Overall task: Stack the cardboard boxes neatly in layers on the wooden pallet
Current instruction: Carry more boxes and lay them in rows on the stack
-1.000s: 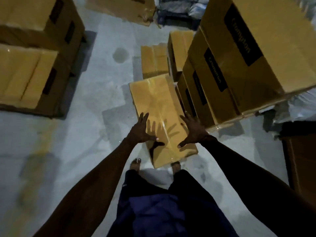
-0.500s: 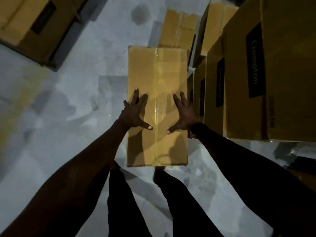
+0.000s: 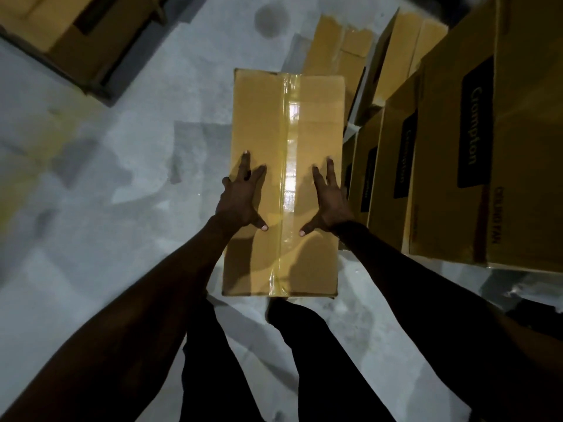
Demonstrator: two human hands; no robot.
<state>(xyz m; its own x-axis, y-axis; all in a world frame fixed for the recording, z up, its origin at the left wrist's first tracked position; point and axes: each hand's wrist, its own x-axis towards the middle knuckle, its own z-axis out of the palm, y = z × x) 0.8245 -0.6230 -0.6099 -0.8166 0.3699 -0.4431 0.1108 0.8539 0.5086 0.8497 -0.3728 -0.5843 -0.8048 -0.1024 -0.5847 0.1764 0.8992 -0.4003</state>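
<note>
Since half a second ago little has changed: both hands keep their place on the box (image 3: 259, 141), flat on its top, and the view has only drifted slightly. A second ago the box lay skewed beside the stack; now it runs straight away from the person.

At upper left, boxes on a pallet (image 3: 70, 38) sit on the pale, stained concrete floor (image 3: 122, 208). The left hand (image 3: 240, 199) lies on the box's left half, fingers straight and spread, thumb pointing toward the tape seam. The right hand (image 3: 329, 202) mirrors it on the right half, fingers spread, thumb inward. Neither hand curls round an edge. Behind the box, a flattened carton (image 3: 338, 53) lies on the floor. To the right, a row of "Crompton" boxes (image 3: 451, 184) stands close beside it, rising taller toward the frame edge.

The box is plain brown cardboard, long and narrow, sealed by a glossy clear tape strip (image 3: 289, 166) down its middle that catches the light. It stands on the floor just ahead of the person's legs.
</note>
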